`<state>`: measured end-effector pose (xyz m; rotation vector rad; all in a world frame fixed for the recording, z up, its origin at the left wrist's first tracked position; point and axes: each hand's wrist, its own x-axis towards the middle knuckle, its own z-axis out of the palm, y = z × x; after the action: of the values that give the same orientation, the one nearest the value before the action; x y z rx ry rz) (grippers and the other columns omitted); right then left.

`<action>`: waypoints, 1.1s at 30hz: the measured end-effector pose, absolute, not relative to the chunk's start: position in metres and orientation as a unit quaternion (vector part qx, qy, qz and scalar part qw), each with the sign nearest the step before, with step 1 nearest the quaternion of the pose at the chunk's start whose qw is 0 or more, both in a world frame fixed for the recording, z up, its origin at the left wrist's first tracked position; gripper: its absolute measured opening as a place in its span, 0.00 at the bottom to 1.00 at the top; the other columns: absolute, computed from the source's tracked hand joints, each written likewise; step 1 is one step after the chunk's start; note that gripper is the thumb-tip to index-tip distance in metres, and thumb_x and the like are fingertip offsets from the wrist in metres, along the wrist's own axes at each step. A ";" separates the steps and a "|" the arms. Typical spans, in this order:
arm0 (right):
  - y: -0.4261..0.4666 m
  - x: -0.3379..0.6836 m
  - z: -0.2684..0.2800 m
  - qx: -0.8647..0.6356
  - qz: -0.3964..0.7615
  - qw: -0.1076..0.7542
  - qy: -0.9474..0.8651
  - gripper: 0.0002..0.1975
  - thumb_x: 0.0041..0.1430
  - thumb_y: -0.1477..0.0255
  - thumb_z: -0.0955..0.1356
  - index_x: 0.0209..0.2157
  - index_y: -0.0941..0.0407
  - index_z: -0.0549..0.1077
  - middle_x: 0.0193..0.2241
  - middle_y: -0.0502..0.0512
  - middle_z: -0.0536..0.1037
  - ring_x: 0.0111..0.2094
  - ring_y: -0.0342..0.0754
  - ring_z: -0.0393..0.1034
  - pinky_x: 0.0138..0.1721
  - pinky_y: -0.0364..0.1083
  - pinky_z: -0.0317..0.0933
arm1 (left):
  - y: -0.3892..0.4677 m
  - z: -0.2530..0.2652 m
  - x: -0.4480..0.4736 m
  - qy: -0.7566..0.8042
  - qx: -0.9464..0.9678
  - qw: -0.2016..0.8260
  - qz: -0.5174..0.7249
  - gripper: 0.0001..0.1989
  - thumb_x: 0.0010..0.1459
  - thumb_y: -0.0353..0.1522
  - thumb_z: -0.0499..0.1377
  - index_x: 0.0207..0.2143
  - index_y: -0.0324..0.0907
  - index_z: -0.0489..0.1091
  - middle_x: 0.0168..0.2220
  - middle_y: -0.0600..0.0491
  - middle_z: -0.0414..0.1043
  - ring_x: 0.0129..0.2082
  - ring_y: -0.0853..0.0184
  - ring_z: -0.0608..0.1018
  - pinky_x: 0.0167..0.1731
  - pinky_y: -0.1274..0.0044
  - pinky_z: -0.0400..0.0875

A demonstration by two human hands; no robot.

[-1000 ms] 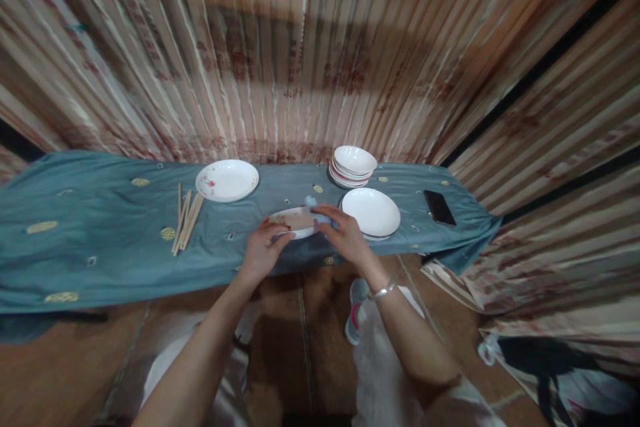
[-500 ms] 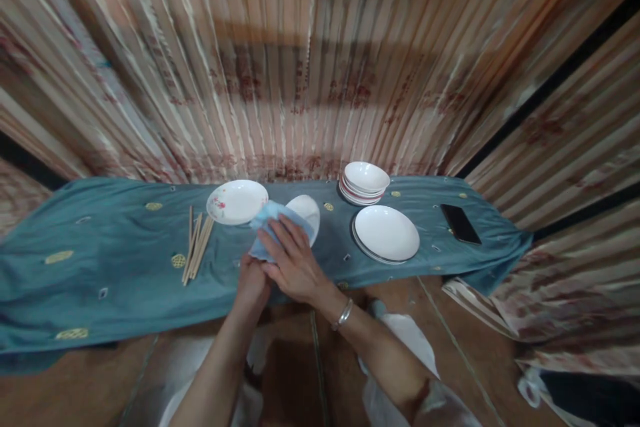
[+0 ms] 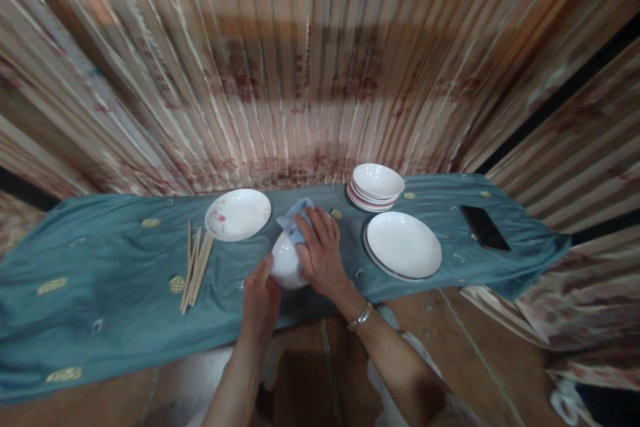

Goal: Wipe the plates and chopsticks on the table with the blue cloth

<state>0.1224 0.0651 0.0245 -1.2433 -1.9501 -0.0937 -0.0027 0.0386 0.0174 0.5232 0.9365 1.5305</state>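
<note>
A white bowl (image 3: pixel 287 263) is tilted between my hands over the front part of the table. My left hand (image 3: pixel 261 290) grips its left edge, thumb on top, the other fingers mostly hidden. A blue cloth (image 3: pixel 295 219) is bunched under my right hand (image 3: pixel 323 253), whose fingers press it against the bowl's far right side. To the left of the bowl sits a white oval plate (image 3: pixel 239 215) with a red floral print. Several wooden chopsticks (image 3: pixel 197 270) lie loosely together just in front of that plate.
On the right are a stack of bowls (image 3: pixel 377 181), some with red bands, and a stack of white plates (image 3: pixel 405 245). A black phone (image 3: pixel 485 227) lies farther right. A teal patterned cloth (image 3: pixel 125 280) covers the narrow table; a pleated curtain (image 3: pixel 300 80) hangs behind.
The bowl has turned and come nearer to me, showing more of its surface. My right hand and the cloth have shifted right, apart from my left hand, which now holds the bowl's left edge.
</note>
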 end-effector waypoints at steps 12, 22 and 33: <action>0.085 0.136 -0.020 -0.526 0.118 0.523 -0.660 0.25 0.68 0.68 0.53 0.64 0.60 0.52 0.62 0.66 0.58 0.65 0.51 0.50 0.63 0.59 0.49 | 0.043 0.009 -0.012 0.391 0.117 0.630 0.660 0.16 0.46 0.37 0.68 0.36 0.36 0.78 0.37 0.46 0.80 0.45 0.57 0.78 0.47 0.69 0.73; 0.073 0.122 -0.051 -0.565 0.195 0.517 -0.612 0.28 0.68 0.64 0.52 0.65 0.63 0.47 0.65 0.68 0.54 0.67 0.51 0.45 0.65 0.58 0.46 | 0.046 0.009 -0.013 0.365 0.071 0.654 0.659 0.19 0.62 0.36 0.55 0.53 0.40 0.71 0.45 0.48 0.79 0.53 0.60 0.74 0.55 0.69 0.67; 0.037 0.110 -0.060 -0.576 0.160 0.427 -0.678 0.33 0.68 0.66 0.55 0.67 0.61 0.31 0.68 0.68 0.37 0.69 0.58 0.33 0.62 0.67 0.47 | 0.044 0.008 -0.014 0.333 0.046 0.685 0.646 0.23 0.66 0.37 0.49 0.61 0.43 0.61 0.48 0.48 0.77 0.55 0.62 0.73 0.58 0.69 0.63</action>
<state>0.1105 0.0366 -0.0603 -1.4394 -1.6941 0.3992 -0.0136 0.0444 0.0078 0.1022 0.7461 1.4468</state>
